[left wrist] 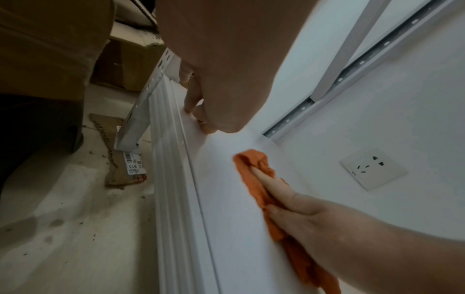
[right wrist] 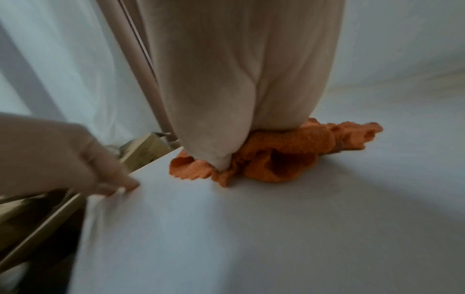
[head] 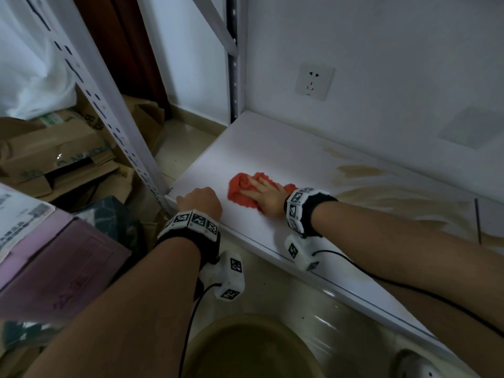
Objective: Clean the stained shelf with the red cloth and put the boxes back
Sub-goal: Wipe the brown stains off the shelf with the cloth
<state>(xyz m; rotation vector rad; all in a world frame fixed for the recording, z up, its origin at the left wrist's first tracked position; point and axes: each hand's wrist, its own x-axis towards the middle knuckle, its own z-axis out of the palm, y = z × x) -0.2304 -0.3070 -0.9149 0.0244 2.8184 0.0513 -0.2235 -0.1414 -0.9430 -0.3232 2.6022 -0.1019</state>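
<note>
The white shelf (head: 245, 148) is low, near the floor. Brown stains (head: 395, 197) cover its right part; the left part looks white. The red cloth (head: 240, 192) lies bunched on the left part, and my right hand (head: 261, 190) presses it flat with straight fingers (left wrist: 266, 181). From the right wrist, the cloth (right wrist: 289, 159) bulges out under the hand (right wrist: 239, 99). My left hand (head: 200, 201) has curled fingers, their tips (right wrist: 125, 185) resting on the shelf's front left corner. Cardboard boxes (head: 54, 159) and a pink box (head: 54, 263) lie to the left.
A perforated white upright (head: 109, 105) rises at the front left corner, another at the back. A basin of murky water (head: 253, 347) sits on the floor below my arms. A wall socket (head: 315, 81) is behind the shelf. Wrist cables trail down.
</note>
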